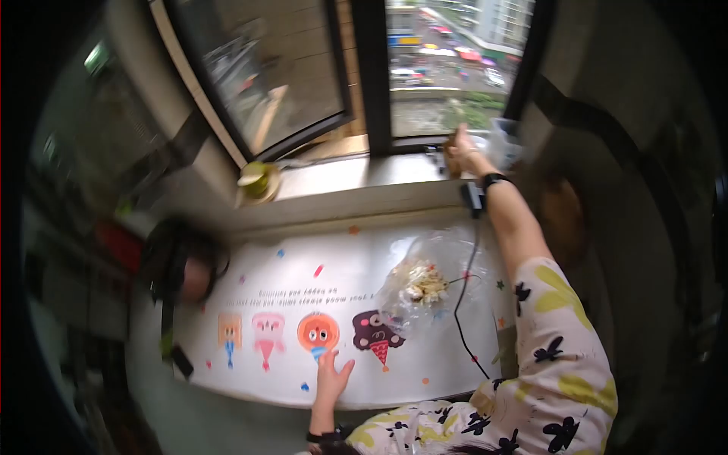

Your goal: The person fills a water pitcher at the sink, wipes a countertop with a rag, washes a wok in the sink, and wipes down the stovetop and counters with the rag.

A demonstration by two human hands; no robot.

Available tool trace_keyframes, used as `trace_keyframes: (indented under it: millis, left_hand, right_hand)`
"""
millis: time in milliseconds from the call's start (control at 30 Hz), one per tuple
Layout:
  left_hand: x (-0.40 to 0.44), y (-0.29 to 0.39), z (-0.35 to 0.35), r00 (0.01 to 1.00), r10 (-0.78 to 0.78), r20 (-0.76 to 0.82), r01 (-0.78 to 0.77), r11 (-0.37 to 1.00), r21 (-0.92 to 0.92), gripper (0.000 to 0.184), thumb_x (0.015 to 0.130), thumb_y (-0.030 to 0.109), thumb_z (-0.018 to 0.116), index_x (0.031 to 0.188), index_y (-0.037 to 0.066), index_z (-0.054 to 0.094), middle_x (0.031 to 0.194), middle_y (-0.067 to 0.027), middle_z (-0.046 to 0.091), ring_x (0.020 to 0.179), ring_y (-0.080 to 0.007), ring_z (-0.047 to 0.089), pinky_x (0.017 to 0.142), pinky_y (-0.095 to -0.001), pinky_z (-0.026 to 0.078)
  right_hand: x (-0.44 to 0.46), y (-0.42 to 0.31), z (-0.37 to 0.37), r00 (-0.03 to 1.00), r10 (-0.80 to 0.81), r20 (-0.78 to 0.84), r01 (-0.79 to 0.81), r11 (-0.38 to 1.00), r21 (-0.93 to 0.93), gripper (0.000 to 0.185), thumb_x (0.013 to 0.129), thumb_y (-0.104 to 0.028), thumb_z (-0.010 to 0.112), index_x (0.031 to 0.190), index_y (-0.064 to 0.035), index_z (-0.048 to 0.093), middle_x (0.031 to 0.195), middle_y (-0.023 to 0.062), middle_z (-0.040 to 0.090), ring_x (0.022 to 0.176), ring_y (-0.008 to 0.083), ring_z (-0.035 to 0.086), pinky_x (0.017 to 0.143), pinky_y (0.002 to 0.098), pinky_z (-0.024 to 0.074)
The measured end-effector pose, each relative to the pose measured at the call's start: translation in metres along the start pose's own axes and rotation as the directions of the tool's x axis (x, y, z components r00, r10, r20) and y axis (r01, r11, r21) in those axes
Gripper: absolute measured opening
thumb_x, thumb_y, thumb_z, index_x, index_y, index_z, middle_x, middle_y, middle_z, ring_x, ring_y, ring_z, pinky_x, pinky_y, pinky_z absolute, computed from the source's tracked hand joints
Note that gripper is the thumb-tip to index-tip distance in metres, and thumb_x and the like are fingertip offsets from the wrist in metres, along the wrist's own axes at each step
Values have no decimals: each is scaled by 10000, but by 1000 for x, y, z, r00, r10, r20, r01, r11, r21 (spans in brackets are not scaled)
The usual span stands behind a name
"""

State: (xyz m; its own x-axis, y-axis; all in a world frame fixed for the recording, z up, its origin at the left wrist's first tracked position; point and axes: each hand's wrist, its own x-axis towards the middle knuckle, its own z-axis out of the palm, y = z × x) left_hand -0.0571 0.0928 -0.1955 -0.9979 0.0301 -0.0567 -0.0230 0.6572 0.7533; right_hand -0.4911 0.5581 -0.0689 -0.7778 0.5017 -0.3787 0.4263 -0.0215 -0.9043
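Step in hand, as judged: you are reaching across to the window sill, right arm extended. Your right hand is at the upper right, against or just beside a brown, upright item. Motion blur there: I cannot tell whether your fingers are clamped on it or only touching. A translucent plastic tub sits close to its right, so handling at this spot seems to call for a narrow, controlled grip that does not knock the tub.

Your left hand, lower centre, holds nothing; thumb and fingers are apart, over the orange cartoon figure on the table mat. Contact with the mat: likely, not certain.

Materials: the mat looks smooth and white, printed with cartoon figures and small coloured shapes. Right of centre, a crinkled, clear plastic bag lies spread under a loose heap of pale, shredded scraps with orange flecks. A thin black cable curves beside it. On the sill, upper left, a rounded yellow-green cup stands on a tan, round-edged saucer.
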Motion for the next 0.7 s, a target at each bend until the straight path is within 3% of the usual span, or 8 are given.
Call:
trace_keyframes:
  millis: [33, 133, 300, 433, 500, 633, 667, 700]
  left_hand:
    - [-3, 0, -4, 999, 34, -36, -33, 999, 25, 484, 725, 235, 700, 1065, -39, 492, 1042, -218, 494, 971, -358, 497, 806, -389, 428]
    - [-28, 5, -33, 986, 26, -167, -6, 993, 119, 492, 719, 219, 705, 1090, -14, 481, 987, -177, 490, 876, -302, 505, 768, -355, 435]
    - [-91, -31, -94, 919, -93, -383, 193, 954, 231, 525, 739, 277, 679, 1101, -41, 470, 1081, -215, 475, 956, -335, 506, 796, -379, 440]
    - [-115, -118, -146, 760, -483, -435, 465, 871, -157, 589, 723, 345, 691, 1094, -56, 471, 913, -175, 569, 766, -262, 575, 680, -347, 476]
    - [-115, -162, -185, 594, -726, -347, 586, 686, -431, 601, 710, 353, 699, 1088, -60, 480, 869, -125, 584, 706, -220, 572, 620, -337, 482]
    - [-103, -274, -262, 314, -897, -313, 647, 443, -621, 631, 724, 408, 652, 1090, -77, 479, 943, -155, 565, 800, -226, 562, 612, -357, 488]
    - [-96, -303, -282, 290, -896, -337, 685, 440, -581, 657, 729, 432, 633, 1108, -81, 478, 1055, -214, 549, 925, -298, 563, 697, -396, 492]
    - [-88, -341, -296, 298, -897, -328, 697, 439, -567, 657, 729, 432, 633, 1108, -81, 478, 1055, -214, 549, 925, -298, 563, 697, -396, 492]
  right_hand:
    - [-6, -5, 2, 996, 26, 89, -34, 996, 88, 823, 804, -712, 215, 1312, -70, 300, 922, 168, 577, 771, 240, 557, 771, 386, 398]
    - [16, 21, -20, 887, -101, 451, 102, 995, 22, 718, 848, -558, 337, 1324, -24, 269, 1086, 171, 551, 1020, 253, 510, 862, 358, 394]
    - [-20, 16, -27, 847, -439, 300, 501, 848, -173, 851, 774, -505, 533, 1372, -47, 136, 1293, 192, 303, 1178, 282, 354, 949, 360, 317]
    - [-71, 19, -61, 823, -509, 253, 563, 790, -241, 972, 730, -457, 659, 1405, -77, 73, 1420, 175, 163, 1278, 281, 245, 1012, 361, 243]
    - [-107, 34, -94, 808, -483, 336, 526, 849, -43, 841, 788, -395, 624, 1413, -181, 105, 1410, 114, 216, 1271, 262, 262, 1008, 416, 231]
    - [-222, 69, -175, 858, -353, 373, 408, 910, -76, 706, 833, -341, 584, 1397, -204, 183, 1396, 105, 248, 1259, 231, 294, 1012, 449, 214]
    - [-244, 85, -204, 864, -321, 388, 359, 933, -28, 685, 842, -323, 573, 1395, -191, 191, 1386, 104, 271, 1252, 219, 308, 1012, 428, 226]
    - [-288, 95, -218, 912, -302, 278, 344, 932, -115, 664, 850, -300, 562, 1393, -180, 199, 1369, 105, 302, 1244, 220, 319, 1005, 394, 252]
